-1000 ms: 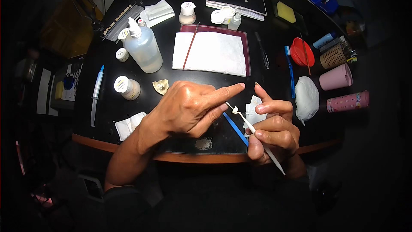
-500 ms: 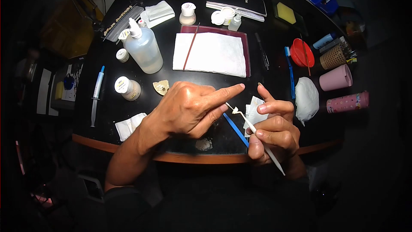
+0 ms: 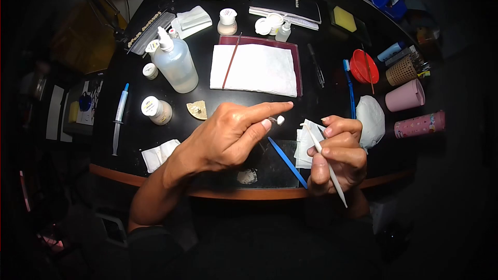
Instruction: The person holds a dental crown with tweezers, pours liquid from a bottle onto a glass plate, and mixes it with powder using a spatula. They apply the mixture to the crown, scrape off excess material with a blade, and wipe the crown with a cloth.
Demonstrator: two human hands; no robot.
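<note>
My left hand is closed in a pinch, forefinger stretched out to the right. Between thumb and fingers it grips a thin holder, mostly hidden, with a small white piece like a tooth crown at its end. My right hand pinches a slim white modelling tool, whose bent tip points up and left, apart from the crown. Below and between the hands, a blue stick lies slanted by a glass slab. Folded white paper lies behind the right hand.
A white tissue pad with a thin brush lies ahead. At left stand a dropper bottle, a powder jar and a syringe. At right are a red bowl, a toothbrush and a pink cup.
My right hand has drawn slightly right, so the tool tip has come away from the white piece. The white piece now shows rounded, turned at the left fingertips.
</note>
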